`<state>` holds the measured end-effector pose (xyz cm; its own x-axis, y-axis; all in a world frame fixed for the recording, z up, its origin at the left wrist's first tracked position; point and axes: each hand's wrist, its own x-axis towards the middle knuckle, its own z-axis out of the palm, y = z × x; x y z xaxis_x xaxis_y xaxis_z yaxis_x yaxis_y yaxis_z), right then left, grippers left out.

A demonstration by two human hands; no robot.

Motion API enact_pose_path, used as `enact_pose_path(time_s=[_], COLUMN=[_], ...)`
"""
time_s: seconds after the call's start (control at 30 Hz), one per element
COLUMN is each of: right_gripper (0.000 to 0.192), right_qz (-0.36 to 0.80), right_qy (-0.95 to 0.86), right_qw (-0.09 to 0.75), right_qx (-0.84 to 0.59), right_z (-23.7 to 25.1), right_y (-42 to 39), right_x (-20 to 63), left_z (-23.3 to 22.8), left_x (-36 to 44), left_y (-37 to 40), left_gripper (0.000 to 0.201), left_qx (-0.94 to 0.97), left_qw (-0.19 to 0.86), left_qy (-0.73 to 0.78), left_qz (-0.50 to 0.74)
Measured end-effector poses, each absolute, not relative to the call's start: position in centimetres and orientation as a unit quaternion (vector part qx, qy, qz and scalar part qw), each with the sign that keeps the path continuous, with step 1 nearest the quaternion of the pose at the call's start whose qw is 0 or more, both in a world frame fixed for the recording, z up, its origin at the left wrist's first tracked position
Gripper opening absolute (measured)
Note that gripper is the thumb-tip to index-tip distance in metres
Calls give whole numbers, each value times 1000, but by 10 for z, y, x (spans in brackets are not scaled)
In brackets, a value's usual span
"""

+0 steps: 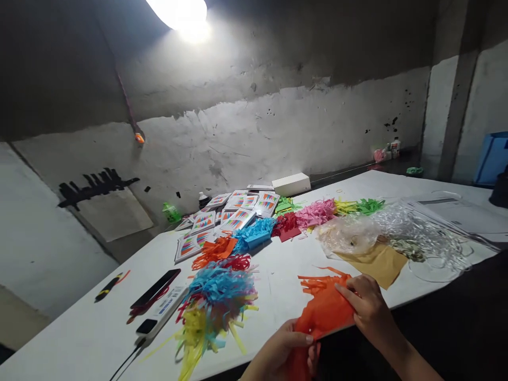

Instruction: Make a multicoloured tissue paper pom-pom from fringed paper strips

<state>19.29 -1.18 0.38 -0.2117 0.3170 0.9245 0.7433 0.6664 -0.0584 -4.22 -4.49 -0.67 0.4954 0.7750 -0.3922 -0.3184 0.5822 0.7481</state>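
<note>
At the table's (99,328) near edge, orange fringed paper (323,309) pinched between left hand (280,349) at its lower end and right hand (367,307) on top, cut strips fanned tableward; mixed fringe pile (216,301) beside, phone (155,288) farther left.

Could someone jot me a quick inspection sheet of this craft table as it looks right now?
Surface: white table, tilted in view.
Job's things: orange fringed paper at the near edge.
Clutter: mixed fringe pile, printed cards, white box, clear plastic wrap, phone.
Grippers: left hand and right hand both grip the orange paper.
Cables: power strip with a dark lead.
Surroundings: stained wall, bright lamp.
</note>
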Motion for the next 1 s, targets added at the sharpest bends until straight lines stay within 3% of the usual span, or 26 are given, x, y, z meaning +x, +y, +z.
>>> enact_pose_path(time_s=[0.17, 0.33, 0.43, 0.57, 0.73, 0.87, 1.0], right_gripper=[48, 44, 41, 51, 45, 48, 48], right_qz=[-193, -218, -245, -290, -271, -207, -155], right_qy=[-788, -791, -789, -790, -839, -858, -868], right_qw=[481, 468, 453, 443, 389, 388, 395], right_qx=[-333, -328, -335, -310, -267, -266, -257], right_z=[-3, -1, 17, 41, 17, -28, -48], right_y=[-10, 17, 33, 32, 12, 5, -1], right_x=[178, 179, 192, 206, 180, 141, 120], left_z=[-16, -6, 16, 46, 53, 31, -2], left_x=[-51, -66, -76, -85, -120, -156, -141], left_y=[-38, -21, -2, 23, 26, 6, -20], left_gripper=[16, 21, 29, 34, 26, 23, 36], left_qx=[332, 379, 419, 475, 539, 570, 751], left_qw=[791, 757, 709, 638, 543, 394, 88], left_qy=[389, 404, 421, 438, 523, 622, 553], left_qz=[336, 346, 380, 418, 376, 365, 350])
